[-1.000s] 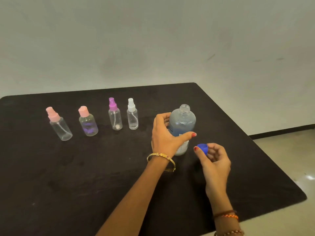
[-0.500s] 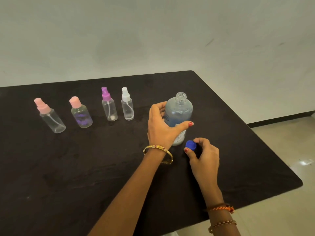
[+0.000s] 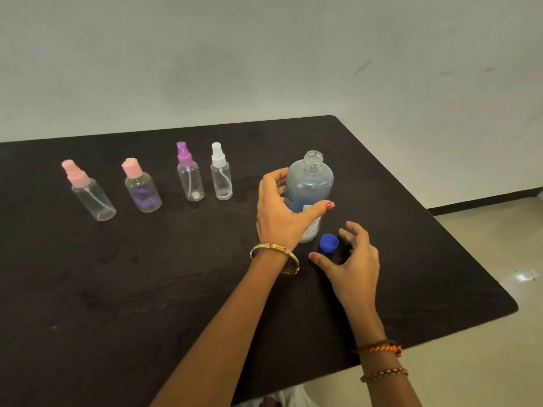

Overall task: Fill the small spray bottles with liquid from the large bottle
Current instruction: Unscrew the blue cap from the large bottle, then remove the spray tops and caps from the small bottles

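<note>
The large clear bottle (image 3: 312, 183) stands upright and uncapped on the black table (image 3: 147, 289), with bluish liquid inside. My left hand (image 3: 282, 212) grips its body from the left. Its blue cap (image 3: 329, 243) lies on the table just in front of the bottle. My right hand (image 3: 351, 259) hovers beside the cap with fingers spread, not holding it. Several small bottles stand in a row to the left: a pink-topped sprayer (image 3: 88, 192), a pink-capped bottle (image 3: 141, 188), a purple-topped sprayer (image 3: 189, 174) and a white-topped sprayer (image 3: 221, 173). All look empty.
The table's right edge (image 3: 440, 218) runs diagonally, with tiled floor (image 3: 499, 259) beyond it. A pale wall (image 3: 264, 54) stands behind the table's far edge.
My right hand lowered the blue cap onto the table and let go of it, its fingers now spread. My left hand kept its grip on the large bottle.
</note>
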